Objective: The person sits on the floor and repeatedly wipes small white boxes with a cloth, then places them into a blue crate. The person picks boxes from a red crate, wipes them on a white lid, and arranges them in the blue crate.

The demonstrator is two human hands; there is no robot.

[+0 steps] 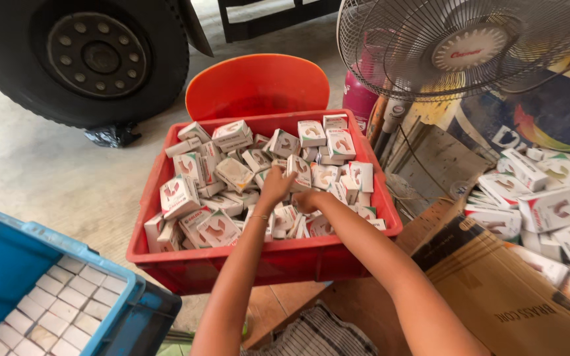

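Left hand (pixel 276 186): we pinch one small white box (pixel 300 171).
Right hand (pixel 306 200): buried in boxes, grip unclear.
Advice: we lift straight from red crate (pixel 192 267).

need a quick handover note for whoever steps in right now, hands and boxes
Left hand: fingers closed on a small white box in the red crate.
Right hand: down among the loose boxes beside it; grip hidden.
Done: blue crate at lower left holds neat rows of boxes.
Left: red crate is heaped full, and more boxes lie in the cardboard carton on the right.
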